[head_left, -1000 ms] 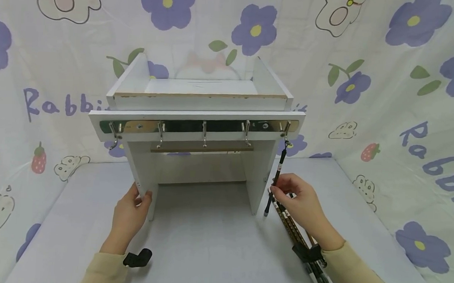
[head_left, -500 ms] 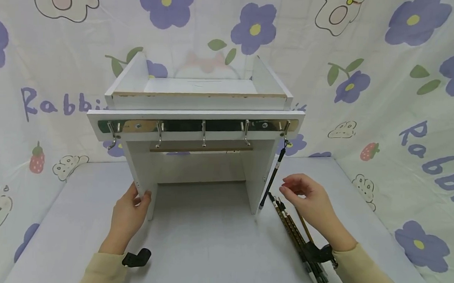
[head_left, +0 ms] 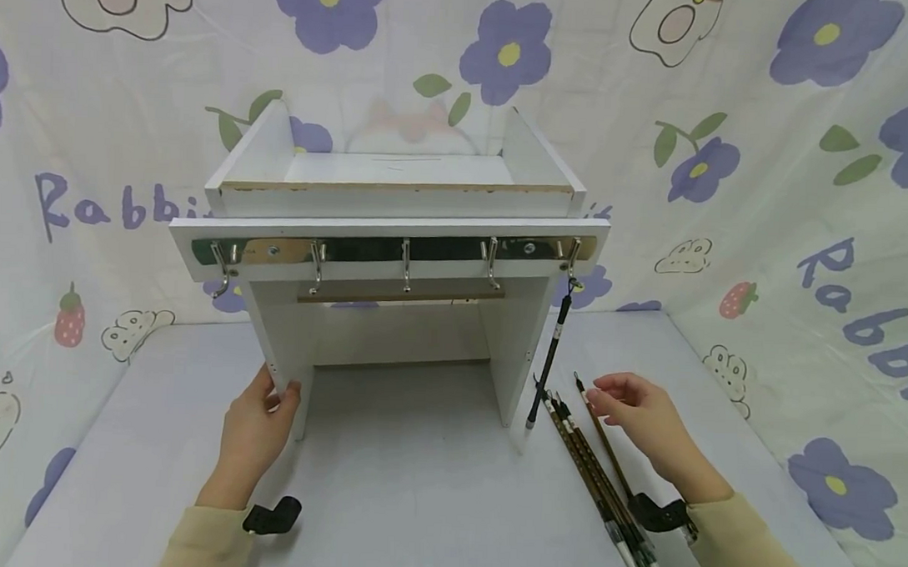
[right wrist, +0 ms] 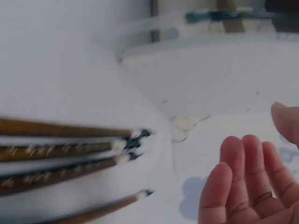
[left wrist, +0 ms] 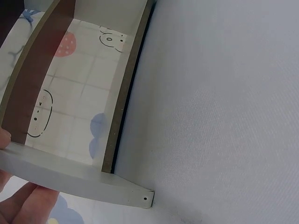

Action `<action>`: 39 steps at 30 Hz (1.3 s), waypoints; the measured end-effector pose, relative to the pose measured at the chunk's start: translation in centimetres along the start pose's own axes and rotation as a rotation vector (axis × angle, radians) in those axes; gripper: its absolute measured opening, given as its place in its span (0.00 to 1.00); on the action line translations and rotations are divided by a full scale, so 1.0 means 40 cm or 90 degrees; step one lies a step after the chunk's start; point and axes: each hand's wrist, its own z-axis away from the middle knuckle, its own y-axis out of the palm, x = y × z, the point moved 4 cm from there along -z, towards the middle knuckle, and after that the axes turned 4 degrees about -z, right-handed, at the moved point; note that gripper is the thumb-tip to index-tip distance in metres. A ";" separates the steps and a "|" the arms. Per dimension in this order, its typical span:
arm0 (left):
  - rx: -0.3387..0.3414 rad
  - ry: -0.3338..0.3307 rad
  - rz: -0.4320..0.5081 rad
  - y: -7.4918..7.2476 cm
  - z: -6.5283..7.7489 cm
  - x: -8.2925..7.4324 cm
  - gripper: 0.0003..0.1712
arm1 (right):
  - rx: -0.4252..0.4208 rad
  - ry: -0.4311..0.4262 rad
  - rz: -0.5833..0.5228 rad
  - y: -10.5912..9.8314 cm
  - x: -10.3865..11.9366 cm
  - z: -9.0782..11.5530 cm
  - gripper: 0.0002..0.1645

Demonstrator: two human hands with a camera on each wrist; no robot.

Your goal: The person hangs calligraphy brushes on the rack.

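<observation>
My left hand (head_left: 257,439) grips the left side panel (left wrist: 70,176) of a small white shelf unit (head_left: 397,205), thumb on one face and fingers on the other. From the rightmost metal hook (head_left: 573,253) of its front rail, a black writing brush (head_left: 549,358) hangs by a loop, slightly tilted. My right hand (head_left: 644,419) is to the right of that brush, holding nothing, its fingers loosely bent. Below it, several brown-handled writing brushes (head_left: 586,467) lie side by side on the table. One thinner brush (head_left: 602,435) lies apart, nearest my right hand.
More metal hooks (head_left: 406,261) line the rail, with nothing on them. A white cloth covers the table (head_left: 416,499). Behind and to the right stands a backdrop (head_left: 783,328) printed with flowers and rabbits.
My right hand has let go of the hanging brush and moved right and down, over the lying brushes. The freed brush swings on its hook. My left hand keeps its grip.
</observation>
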 end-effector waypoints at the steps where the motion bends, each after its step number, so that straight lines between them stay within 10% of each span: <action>1: -0.001 0.000 0.000 0.000 0.000 0.000 0.30 | -0.001 0.013 0.006 -0.003 -0.012 0.000 0.28; 18: -0.002 -0.007 -0.004 0.001 0.000 -0.001 0.30 | -0.003 0.157 0.058 -0.027 -0.132 -0.002 0.38; 39: -0.013 -0.006 -0.009 0.002 0.002 -0.001 0.28 | -0.020 0.200 0.085 -0.023 -0.201 -0.008 0.31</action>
